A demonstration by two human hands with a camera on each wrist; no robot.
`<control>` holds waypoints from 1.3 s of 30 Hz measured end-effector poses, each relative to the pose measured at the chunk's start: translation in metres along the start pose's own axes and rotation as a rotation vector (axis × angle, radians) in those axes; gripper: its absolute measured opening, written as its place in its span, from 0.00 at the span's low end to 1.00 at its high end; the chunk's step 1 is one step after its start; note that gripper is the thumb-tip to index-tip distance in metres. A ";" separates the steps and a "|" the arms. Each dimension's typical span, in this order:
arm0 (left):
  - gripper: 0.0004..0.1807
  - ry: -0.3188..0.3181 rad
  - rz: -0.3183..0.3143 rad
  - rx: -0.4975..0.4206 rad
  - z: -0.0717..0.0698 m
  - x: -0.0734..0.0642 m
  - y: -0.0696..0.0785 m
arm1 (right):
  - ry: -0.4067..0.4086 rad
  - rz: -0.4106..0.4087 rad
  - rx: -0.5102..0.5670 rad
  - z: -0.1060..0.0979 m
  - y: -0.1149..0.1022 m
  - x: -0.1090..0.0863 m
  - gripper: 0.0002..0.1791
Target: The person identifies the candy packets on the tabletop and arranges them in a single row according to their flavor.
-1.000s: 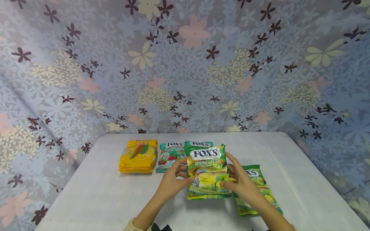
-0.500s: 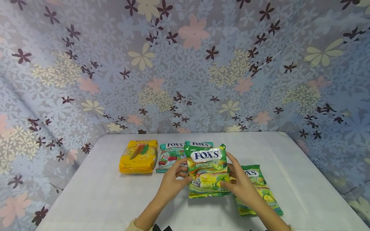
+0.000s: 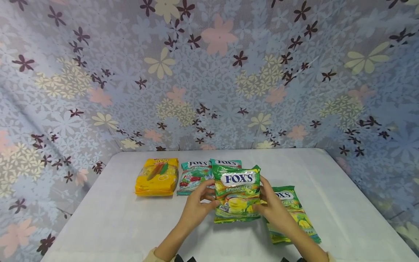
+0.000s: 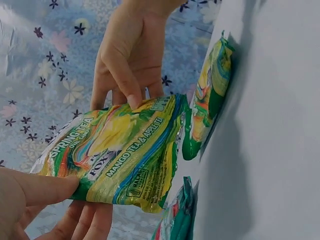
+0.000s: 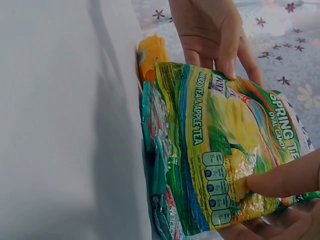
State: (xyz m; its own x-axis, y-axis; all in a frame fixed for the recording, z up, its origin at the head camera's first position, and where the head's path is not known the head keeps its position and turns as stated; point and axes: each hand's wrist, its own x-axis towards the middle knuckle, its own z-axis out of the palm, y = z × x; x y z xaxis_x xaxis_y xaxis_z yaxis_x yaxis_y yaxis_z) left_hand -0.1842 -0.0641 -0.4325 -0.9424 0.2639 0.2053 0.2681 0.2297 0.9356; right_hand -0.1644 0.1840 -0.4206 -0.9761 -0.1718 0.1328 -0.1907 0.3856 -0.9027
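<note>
A green and yellow bag of Fox's Spring Tea candy [image 3: 238,194] is held up off the table, its printed front facing the head camera. My left hand [image 3: 196,207] grips its left edge, thumb in front and fingers behind. On the opposite edge my right hand [image 3: 273,205] pinches it the same way, and the right wrist view shows that thumb pressing the front [image 5: 220,140]. A second Spring Tea bag [image 3: 299,218] lies on the table, partly hidden by my right forearm. In the left wrist view both hands hold the bag [image 4: 125,150] clear of the tabletop.
Two teal Fox's bags [image 3: 193,178] lie behind the held bag, one mostly covered by it. To their left is a yellow candy bag [image 3: 158,178]. The white table [image 3: 108,218] ends at a flower-patterned cloth backdrop [image 3: 209,91].
The held bag has shifted slightly right, and its top edge sits a little lower. Both hands keep their grip and move with it. The bags on the table stay put.
</note>
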 end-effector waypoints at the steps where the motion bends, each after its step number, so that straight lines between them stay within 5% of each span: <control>1: 0.30 0.000 -0.006 -0.001 0.000 0.001 -0.001 | -0.005 -0.002 0.003 -0.001 0.001 0.001 0.49; 11: 0.30 -0.056 -0.096 -0.172 0.010 0.015 -0.011 | -0.059 0.105 0.011 -0.013 0.016 0.004 0.52; 17: 0.30 -0.077 -0.220 -0.253 0.026 0.037 -0.016 | -0.078 0.165 0.002 -0.025 0.025 0.008 0.56; 27: 0.32 -0.137 -0.257 -0.225 0.049 0.089 -0.016 | -0.074 0.229 -0.030 -0.055 0.043 0.034 0.57; 39: 0.36 -0.122 -0.305 -0.048 0.069 0.136 -0.011 | -0.060 0.328 -0.003 -0.076 0.059 0.083 0.57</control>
State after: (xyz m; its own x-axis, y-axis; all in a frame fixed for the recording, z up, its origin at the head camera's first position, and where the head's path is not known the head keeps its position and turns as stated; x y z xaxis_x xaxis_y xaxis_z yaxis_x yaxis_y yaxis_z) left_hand -0.3018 0.0342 -0.4350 -0.9463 0.3005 -0.1195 -0.0353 0.2713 0.9618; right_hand -0.2651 0.2618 -0.4319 -0.9778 -0.0908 -0.1888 0.1322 0.4318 -0.8922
